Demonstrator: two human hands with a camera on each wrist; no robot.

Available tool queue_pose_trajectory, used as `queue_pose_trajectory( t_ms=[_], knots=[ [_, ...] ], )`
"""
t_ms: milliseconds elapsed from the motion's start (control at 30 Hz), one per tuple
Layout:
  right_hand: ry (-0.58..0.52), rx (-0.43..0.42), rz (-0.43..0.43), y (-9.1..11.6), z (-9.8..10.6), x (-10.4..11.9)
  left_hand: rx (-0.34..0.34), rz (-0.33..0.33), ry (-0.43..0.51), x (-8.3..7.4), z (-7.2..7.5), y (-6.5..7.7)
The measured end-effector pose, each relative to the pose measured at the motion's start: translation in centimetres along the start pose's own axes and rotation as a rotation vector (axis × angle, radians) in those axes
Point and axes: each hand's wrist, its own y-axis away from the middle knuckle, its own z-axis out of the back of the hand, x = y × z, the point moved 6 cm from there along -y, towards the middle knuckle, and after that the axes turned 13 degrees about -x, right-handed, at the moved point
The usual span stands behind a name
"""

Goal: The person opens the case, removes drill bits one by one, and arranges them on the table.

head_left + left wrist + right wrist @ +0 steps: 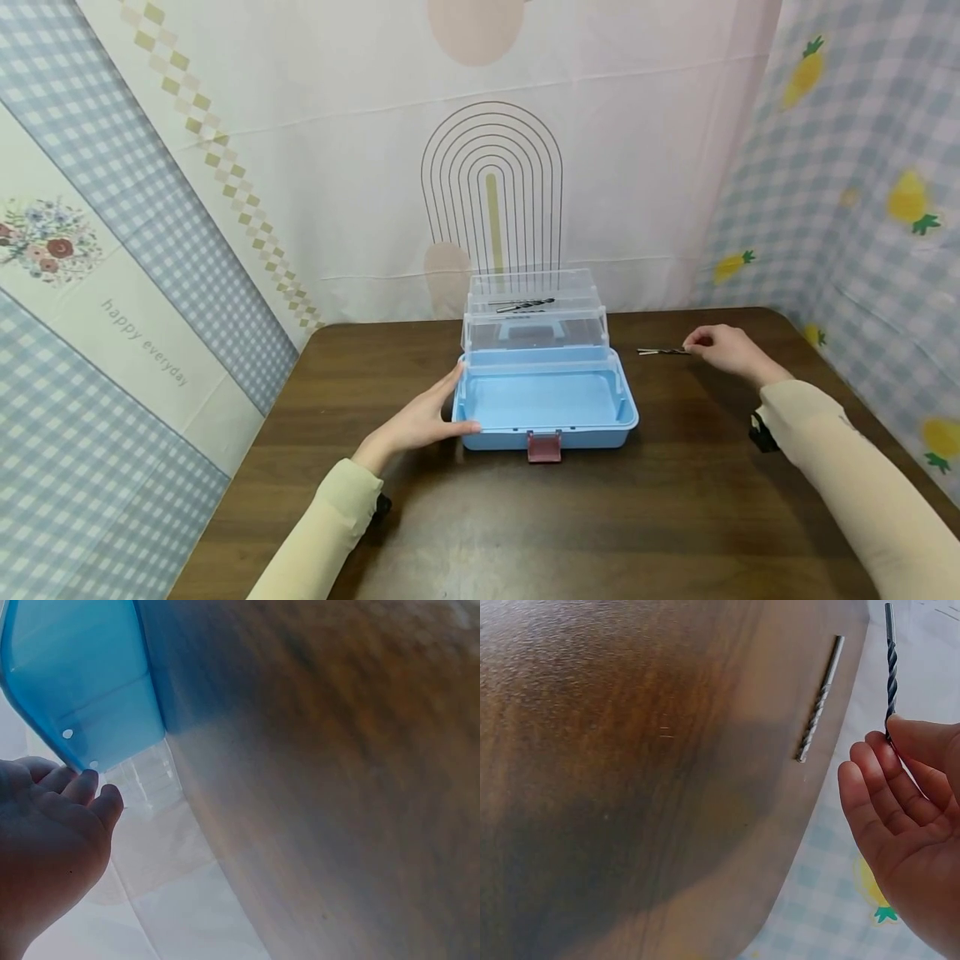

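Observation:
My right hand [726,348] pinches a black twist drill bit [892,679] by one end between thumb and fingertips, over the table's right part. A silver drill bit [820,701] lies on the wood just beside it. At the middle stands a light blue plastic toolbox [551,440], its lid raised and its bottom bare. My left hand [420,417] rests at the box's left side, thumb along the front rim and fingers against the side wall. In the left wrist view those fingertips touch the blue rim. Several drill bits [528,304] lie in the raised clear tray [592,321].
The brown wooden table [525,533] carries the box and the bits. A pink latch [544,447] hangs from the box's front. Patterned cloth [360,183] hangs behind the table's back edge, and checked cloth with pineapples [862,217] borders the right.

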Motion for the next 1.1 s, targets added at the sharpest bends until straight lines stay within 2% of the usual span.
queue_pose_trajectory(
  t_ms=[367, 700, 1100],
  knots=[
    [0.006, 0.017, 0.006, 0.7, -0.4, -0.5, -0.009, -0.003, 0.005, -0.2, 0.2, 0.2],
    [0.020, -0.009, 0.032, 1.1, -0.6, -0.9, -0.012, -0.004, -0.002, -0.2, 0.2, 0.3],
    [0.009, 0.028, 0.016, 1.3, -1.1, -1.1, 0.001, -0.002, 0.005, -0.3, 0.2, 0.2]
  ],
)
